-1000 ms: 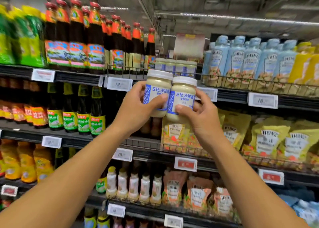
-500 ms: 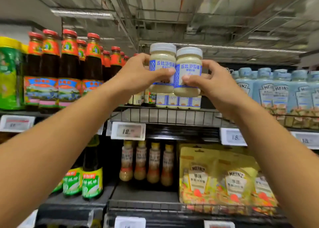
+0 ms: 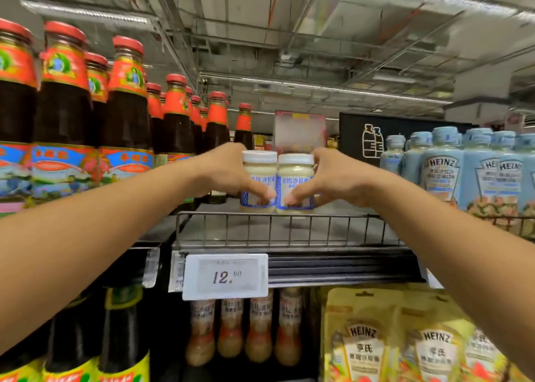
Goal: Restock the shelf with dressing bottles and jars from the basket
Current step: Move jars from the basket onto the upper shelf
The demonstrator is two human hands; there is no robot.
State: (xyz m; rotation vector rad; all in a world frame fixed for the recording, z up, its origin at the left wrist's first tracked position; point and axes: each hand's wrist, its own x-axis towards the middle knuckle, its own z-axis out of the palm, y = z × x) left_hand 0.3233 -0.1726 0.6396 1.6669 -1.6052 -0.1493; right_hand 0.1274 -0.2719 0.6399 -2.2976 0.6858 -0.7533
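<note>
Glossy jars (image 3: 278, 182) with matt plastic lids, metal wire shelf rail (image 3: 283, 228)

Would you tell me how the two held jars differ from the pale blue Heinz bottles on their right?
The jars are squat with wide white lids; the Heinz bottles are taller with narrower blue caps. The left hand and right hand grip the jars; the Heinz bottles stand untouched. Both are upright at the same shelf level.

The white price tag (image 3: 225, 276) reads 12.50. HEINZ stands on the pale blue bottles (image 3: 441, 176) at the right and on the yellow pouches (image 3: 363, 344) below, there with 亨氏 under it. The left jar (image 3: 259, 176) and right jar (image 3: 295, 179) carry blue Chinese characters, partly covered; 比沙拉 is legible.
</note>
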